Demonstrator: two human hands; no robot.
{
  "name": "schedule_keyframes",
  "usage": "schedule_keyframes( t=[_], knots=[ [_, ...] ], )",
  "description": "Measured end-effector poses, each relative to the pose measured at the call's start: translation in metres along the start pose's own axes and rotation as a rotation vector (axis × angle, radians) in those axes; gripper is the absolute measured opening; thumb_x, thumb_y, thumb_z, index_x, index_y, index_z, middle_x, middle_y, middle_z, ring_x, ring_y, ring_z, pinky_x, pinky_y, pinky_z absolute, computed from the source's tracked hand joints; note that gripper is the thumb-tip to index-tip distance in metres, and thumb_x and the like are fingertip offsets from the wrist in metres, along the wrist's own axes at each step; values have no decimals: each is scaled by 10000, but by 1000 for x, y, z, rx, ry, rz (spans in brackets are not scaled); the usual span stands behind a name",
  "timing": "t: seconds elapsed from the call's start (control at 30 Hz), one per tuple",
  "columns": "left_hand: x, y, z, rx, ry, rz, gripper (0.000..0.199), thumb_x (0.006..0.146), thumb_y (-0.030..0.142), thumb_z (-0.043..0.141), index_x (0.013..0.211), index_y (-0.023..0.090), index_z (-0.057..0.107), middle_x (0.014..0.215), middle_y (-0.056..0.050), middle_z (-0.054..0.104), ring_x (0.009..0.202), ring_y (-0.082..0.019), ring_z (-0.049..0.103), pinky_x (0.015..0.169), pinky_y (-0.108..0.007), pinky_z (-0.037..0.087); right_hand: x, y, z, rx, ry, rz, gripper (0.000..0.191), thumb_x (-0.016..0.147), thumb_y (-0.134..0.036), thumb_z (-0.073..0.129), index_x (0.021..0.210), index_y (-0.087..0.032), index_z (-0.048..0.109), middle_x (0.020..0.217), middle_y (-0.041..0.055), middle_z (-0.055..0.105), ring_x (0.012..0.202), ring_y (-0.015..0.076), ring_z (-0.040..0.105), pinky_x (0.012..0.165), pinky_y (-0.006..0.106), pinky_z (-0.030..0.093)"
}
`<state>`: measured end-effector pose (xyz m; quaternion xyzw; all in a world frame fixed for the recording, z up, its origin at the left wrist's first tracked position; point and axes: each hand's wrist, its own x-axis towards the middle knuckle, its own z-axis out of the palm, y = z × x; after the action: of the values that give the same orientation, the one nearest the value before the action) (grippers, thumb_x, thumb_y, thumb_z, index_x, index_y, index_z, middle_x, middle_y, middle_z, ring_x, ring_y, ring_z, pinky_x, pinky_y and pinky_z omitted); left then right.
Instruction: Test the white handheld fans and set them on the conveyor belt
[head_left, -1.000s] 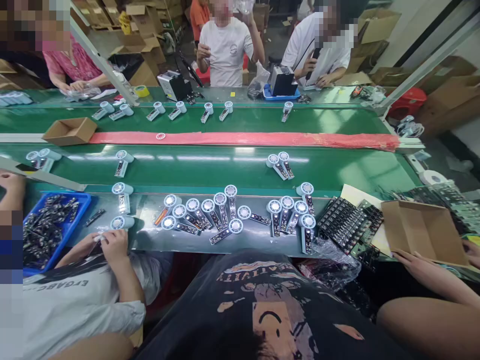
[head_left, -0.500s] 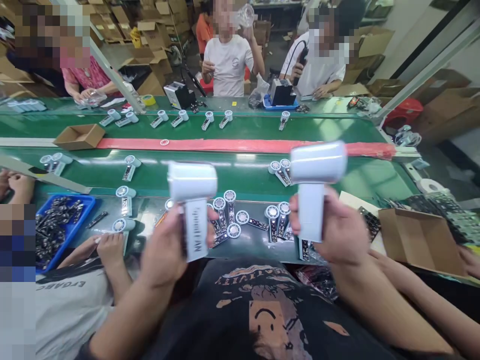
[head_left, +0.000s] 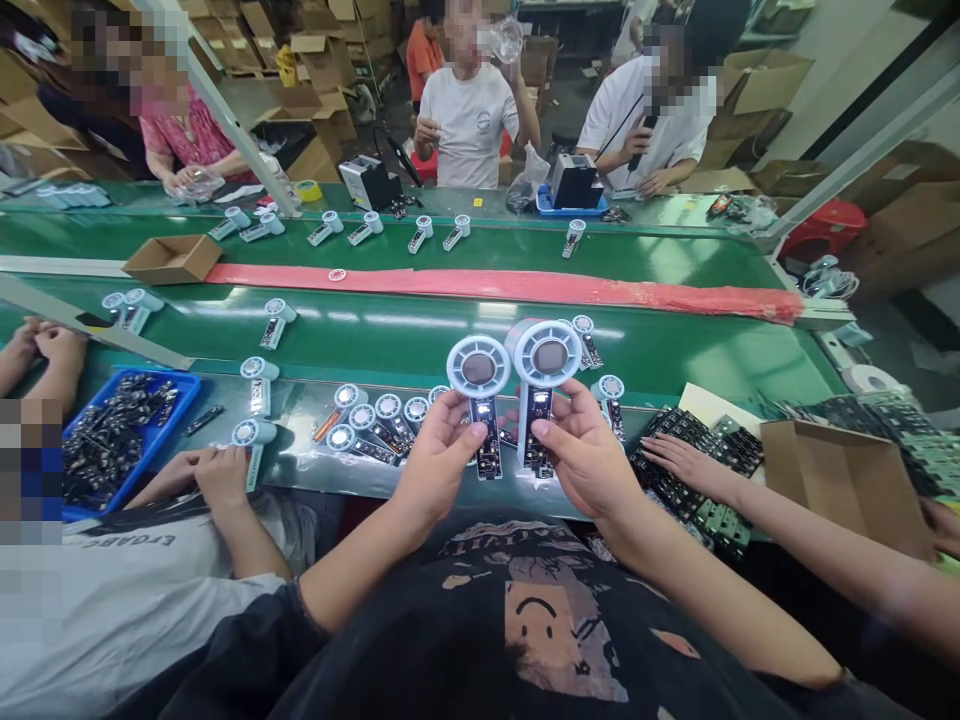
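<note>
While hands (head_left: pixel 442 445) (head_left: pixel 589 450) hold fans (head_left: pixel 478 370) (head_left: pixel 550 360), boards (head_left: pixel 112 435) lie heaped (tray (head_left: pixel 194 385)).

The only view looks from the wearer's head, forward and down across the tabletop (head_left: pixel 322 475).

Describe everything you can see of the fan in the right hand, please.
The fan is pale blue, apparently plastic, with a round spoked face around a dark grey centre. Its handle shows a dark circuit board with a small lit patch. It is upright above the bench, face toward the camera, gripped by the right hand, beside another fan.
</note>
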<state>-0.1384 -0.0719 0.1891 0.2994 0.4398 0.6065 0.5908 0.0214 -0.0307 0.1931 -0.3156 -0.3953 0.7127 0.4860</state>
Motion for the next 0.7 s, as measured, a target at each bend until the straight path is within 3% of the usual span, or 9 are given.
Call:
schedule_keyframes(
  t=[0.13, 0.47, 0.57, 0.7],
  knots=[
    [0, 0, 3, -19, 3, -8, 505, 741, 353, 851, 1156, 223, 594, 1188, -92, 725, 1028, -246, 729, 1056, -449, 509, -1, 0, -2, -4, 4, 8, 557, 748, -404, 868, 1186, -321, 534, 1118, 25, 711, 963, 239, 724, 907, 466, 612],
    [5, -5, 6, -45, 20, -27, 463, 718, 310, 840, 1100, 209, 598, 1123, -79, 740, 883, -232, 754, 896, -425, 600, 2, 5, -7, -58, 64, -59, 500, 730, -334, 866, 1113, -310, 545, 994, -18, 681, 786, 169, 701, 849, 397, 613],
    [4, -6, 6, -34, 32, -20, 460, 718, 317, 847, 1090, 210, 600, 1112, -76, 744, 900, -233, 753, 912, -417, 592, 2, 3, -6, -70, 83, -50, 512, 716, -342, 869, 1112, -318, 545, 988, -15, 671, 809, 189, 702, 845, 413, 610],
    [3, -6, 6, -54, 29, -16, 471, 726, 318, 847, 1116, 215, 603, 1141, -84, 737, 981, -254, 741, 977, -448, 567, 1, -1, -4, -62, 69, 1, 531, 714, -399, 864, 1132, -331, 543, 1057, 12, 681, 972, 245, 701, 924, 468, 583]
  ],
)
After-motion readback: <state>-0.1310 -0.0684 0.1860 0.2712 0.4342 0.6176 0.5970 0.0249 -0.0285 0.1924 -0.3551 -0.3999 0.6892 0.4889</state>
